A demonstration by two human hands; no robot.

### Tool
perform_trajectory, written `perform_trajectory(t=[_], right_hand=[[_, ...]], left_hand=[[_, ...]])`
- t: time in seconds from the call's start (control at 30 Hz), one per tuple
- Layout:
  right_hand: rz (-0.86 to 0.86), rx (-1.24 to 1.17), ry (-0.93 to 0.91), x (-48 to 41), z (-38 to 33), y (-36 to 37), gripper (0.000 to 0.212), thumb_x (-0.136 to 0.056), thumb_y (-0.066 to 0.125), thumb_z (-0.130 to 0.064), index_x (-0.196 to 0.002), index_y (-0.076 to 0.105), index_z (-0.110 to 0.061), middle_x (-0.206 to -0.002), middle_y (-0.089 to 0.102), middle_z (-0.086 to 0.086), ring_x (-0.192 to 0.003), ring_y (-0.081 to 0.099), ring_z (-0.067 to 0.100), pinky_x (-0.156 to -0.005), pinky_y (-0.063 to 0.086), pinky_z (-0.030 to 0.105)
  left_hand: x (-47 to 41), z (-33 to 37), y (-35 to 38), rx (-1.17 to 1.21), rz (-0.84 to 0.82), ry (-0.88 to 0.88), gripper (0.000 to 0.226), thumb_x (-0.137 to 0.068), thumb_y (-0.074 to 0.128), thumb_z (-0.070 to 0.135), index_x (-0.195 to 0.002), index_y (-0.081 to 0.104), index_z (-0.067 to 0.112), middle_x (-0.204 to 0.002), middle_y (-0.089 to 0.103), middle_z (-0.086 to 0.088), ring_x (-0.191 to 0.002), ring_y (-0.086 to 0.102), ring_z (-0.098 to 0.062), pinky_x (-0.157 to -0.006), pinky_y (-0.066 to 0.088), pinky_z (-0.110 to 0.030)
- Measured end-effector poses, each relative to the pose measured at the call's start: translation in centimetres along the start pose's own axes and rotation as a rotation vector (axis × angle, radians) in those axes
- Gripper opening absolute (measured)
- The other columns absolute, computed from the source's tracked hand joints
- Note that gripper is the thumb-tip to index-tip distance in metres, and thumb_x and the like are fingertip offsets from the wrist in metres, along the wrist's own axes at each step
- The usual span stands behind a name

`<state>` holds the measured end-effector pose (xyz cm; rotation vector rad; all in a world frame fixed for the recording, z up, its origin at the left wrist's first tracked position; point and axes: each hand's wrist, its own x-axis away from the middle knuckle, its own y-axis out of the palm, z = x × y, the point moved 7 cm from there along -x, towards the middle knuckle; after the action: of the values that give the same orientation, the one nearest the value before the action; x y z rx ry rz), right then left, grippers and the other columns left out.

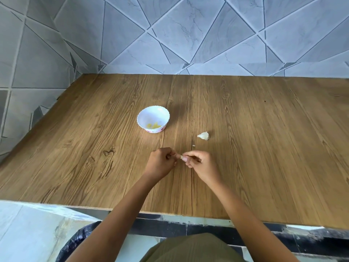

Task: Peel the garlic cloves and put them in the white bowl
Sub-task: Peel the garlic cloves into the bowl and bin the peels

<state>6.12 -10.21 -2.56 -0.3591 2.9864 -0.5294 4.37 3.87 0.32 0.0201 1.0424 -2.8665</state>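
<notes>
Both of my hands meet over the wooden table (264,148), pinching one small garlic clove (181,157) between their fingertips. My left hand (162,163) grips it from the left with curled fingers, and my right hand (198,163) pinches it from the right. Most of the clove is hidden by my fingers. The white bowl (159,112) with a scalloped rim stands beyond my left hand and holds several yellowish peeled cloves (154,126). The remaining piece of the garlic bulb (204,136) lies on the table beyond my right hand.
A small scrap of garlic skin (193,146) lies just beyond my hands. A grey tiled wall (188,35) rises behind the table's far edge. The table's near edge runs under my forearms, with floor and a dark bag (75,241) below.
</notes>
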Motion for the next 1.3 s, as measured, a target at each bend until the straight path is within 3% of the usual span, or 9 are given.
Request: perform_trajectory(t=[0.2,0.37,0.67,0.8,0.93,1.03,1.13,1.23,1.3], right_hand=[[0.018,-0.191,0.027,-0.4,-0.3,-0.3,0.005,-0.084,0.068,-0.01,-0.083,0.071,-0.014,-0.072,0.069,0.006,-0.058,0.061,0.007,-0.057,0.052,0.019],[0.061,-0.224,0.045,-0.1,0.1,0.0,0.007,-0.087,0.065,-0.013,-0.082,0.07,-0.015,-0.072,0.069,0.005,-0.061,0.064,0.008,-0.058,0.054,0.021],[0.101,-0.454,0.245,0.2,1.3,-0.2,0.012,-0.089,0.061,-0.011,-0.082,0.067,-0.004,-0.069,0.067,0.007,-0.057,0.064,0.003,-0.057,0.053,0.015],[0.172,-0.474,0.25,0.3,1.5,-0.5,0.012,-0.09,0.06,-0.009,-0.087,0.067,0.0,-0.071,0.066,0.006,-0.055,0.063,0.001,-0.059,0.053,0.015],[0.216,-0.438,0.207,0.1,1.4,-1.0,0.011,-0.09,0.06,-0.007,-0.089,0.067,0.002,-0.073,0.067,0.006,-0.058,0.064,0.002,-0.061,0.054,0.016],[0.22,-0.408,0.181,0.1,1.3,-0.8,0.01,-0.089,0.06,-0.006,-0.092,0.066,0.001,-0.074,0.066,0.005,-0.063,0.065,0.005,-0.063,0.054,0.016],[0.247,-0.326,0.141,0.0,1.1,-0.7,0.011,-0.089,0.061,-0.008,-0.094,0.065,0.0,-0.074,0.066,0.003,-0.068,0.065,0.009,-0.064,0.055,0.018],[0.255,-0.24,0.091,-0.1,0.8,-0.8,0.006,-0.09,0.06,-0.007,-0.087,0.064,-0.006,-0.072,0.065,0.0,-0.067,0.064,0.009,-0.064,0.054,0.017],[0.262,-0.17,0.057,-0.1,0.6,-1.0,0.01,-0.091,0.058,-0.005,-0.083,0.064,-0.006,-0.074,0.066,0.004,-0.067,0.064,0.014,-0.066,0.056,0.024]], left_hand=[[-0.1,0.4,-0.1,0.056,0.006,0.029,0.01,-0.086,0.064,0.006,-0.079,0.067,-0.001,-0.058,0.059,0.004,-0.053,0.055,-0.006,-0.058,0.045,-0.018],[0.2,0.4,0.2,0.001,0.073,0.041,0.013,-0.085,0.066,0.01,-0.078,0.066,-0.002,-0.064,0.06,0.002,-0.06,0.057,-0.015,-0.061,0.044,-0.023],[0.4,0.4,0.4,0.061,0.073,-0.017,0.015,-0.085,0.067,0.012,-0.076,0.065,-0.001,-0.066,0.063,-0.007,-0.059,0.052,-0.011,-0.06,0.042,-0.022],[0.3,-0.8,0.6,0.331,-0.027,-0.192,0.015,-0.09,0.06,0.009,-0.077,0.066,0.004,-0.071,0.065,-0.012,-0.067,0.061,-0.02,-0.065,0.052,-0.03],[-0.5,-0.4,0.0,-0.121,-0.005,-0.062,0.037,-0.096,0.05,0.029,-0.079,0.066,0.0,-0.072,0.067,-0.013,-0.067,0.062,-0.028,-0.065,0.053,-0.042],[-0.5,0.4,-0.3,-0.35,0.06,-0.011,0.025,-0.091,0.058,0.035,-0.083,0.07,0.014,-0.08,0.065,0.001,-0.071,0.061,-0.018,-0.06,0.049,-0.032],[-0.6,0.8,-0.7,-0.211,0.107,0.008,0.003,-0.081,0.07,0.02,-0.08,0.071,0.017,-0.074,0.064,0.01,-0.068,0.062,-0.01,-0.06,0.049,-0.025],[-0.8,0.8,-0.1,0.038,0.034,-0.011,0.006,-0.085,0.065,0.009,-0.084,0.071,0.009,-0.069,0.07,0.003,-0.065,0.068,-0.014,-0.068,0.057,-0.033],[-0.7,0.6,0.7,0.175,-0.062,-0.076,0.014,-0.088,0.065,0.018,-0.085,0.071,0.005,-0.073,0.072,-0.007,-0.068,0.069,-0.022,-0.07,0.059,-0.038]])
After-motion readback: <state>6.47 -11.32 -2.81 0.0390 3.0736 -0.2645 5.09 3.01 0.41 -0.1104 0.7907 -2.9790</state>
